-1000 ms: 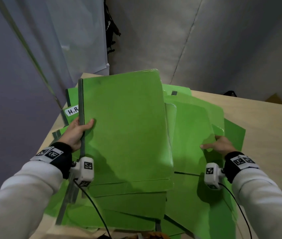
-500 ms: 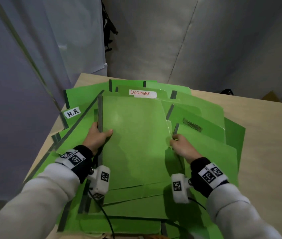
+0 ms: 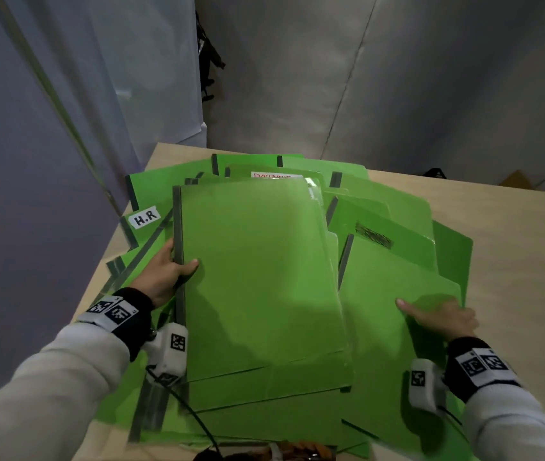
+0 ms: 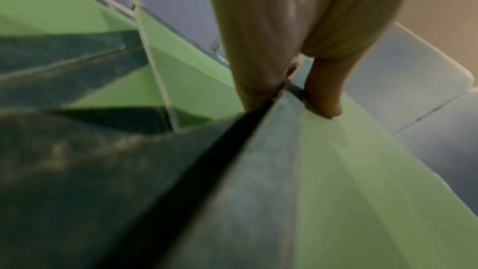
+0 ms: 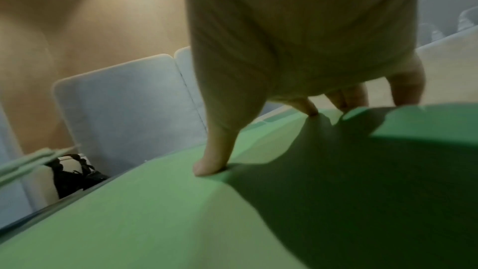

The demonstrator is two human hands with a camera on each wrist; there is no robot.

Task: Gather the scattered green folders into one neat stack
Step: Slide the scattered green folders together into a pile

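Note:
Several green folders lie fanned across the wooden table (image 3: pixel 514 247). On top in the middle is a plain green folder (image 3: pixel 258 277) with a dark spine on its left. My left hand (image 3: pixel 168 271) grips that spine, thumb on the cover and fingers under the edge; the left wrist view shows the thumb (image 4: pixel 323 93) on the green cover (image 4: pixel 362 171). To the right, my right hand (image 3: pixel 437 316) holds the right edge of another green folder (image 3: pixel 394 287), thumb on top and fingers curled over the edge; the right wrist view shows the thumb (image 5: pixel 217 150) pressing the cover (image 5: pixel 181 212).
A folder labelled "H.R" (image 3: pixel 144 217) lies at the left, one labelled "DOCUMENT" (image 3: pixel 272 176) at the back. The table's left edge is close beside the pile, with grey wall panels (image 3: pixel 48 128) beyond. Bare wood stretches to the right.
The top folder, held up a second ago, now lies flat on the pile. My right hand left its right edge and moved right to the edge of the neighbouring folder.

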